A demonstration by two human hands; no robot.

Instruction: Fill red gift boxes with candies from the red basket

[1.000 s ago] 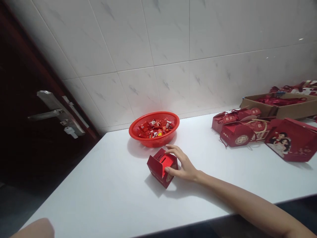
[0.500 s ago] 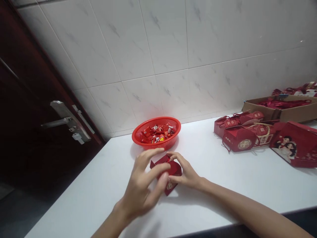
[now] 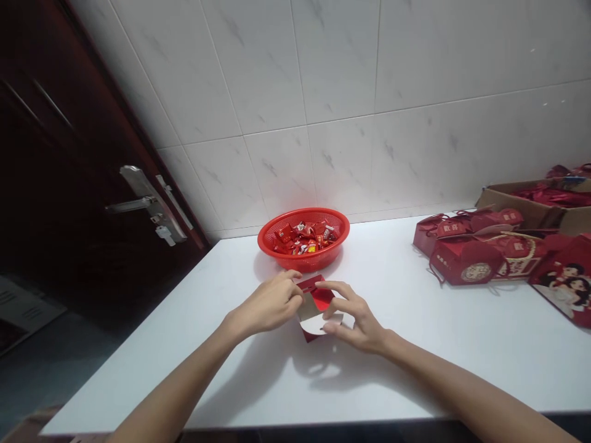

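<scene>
A small red box (image 3: pixel 310 336) with pale inner flaps folded outward stands on the white table, its top open. My left hand (image 3: pixel 272 301) is at its left side, the fingers curled against the edge of a flap. On the other side, my right hand (image 3: pixel 353 317) has its thumb and fingers around the pale front flap and the right edge. Just behind the box sits a red plastic basket (image 3: pixel 305 263) holding several red-wrapped sweets (image 3: pixel 311 239).
At the right stand several finished-looking red boxes (image 3: pixel 466 261) with cords, a red bag with a printed couple (image 3: pixel 567 283), and a cardboard box (image 3: pixel 540 212) of red ribbons. A tiled wall (image 3: pixel 341 154) runs behind the white table (image 3: pixel 221 271). A dark door (image 3: pixel 69 154) is at the left.
The box's flaps are now spread, showing the pale inside. My left hand has lowered from above the box to its left edge. The view has shifted slightly left.
</scene>
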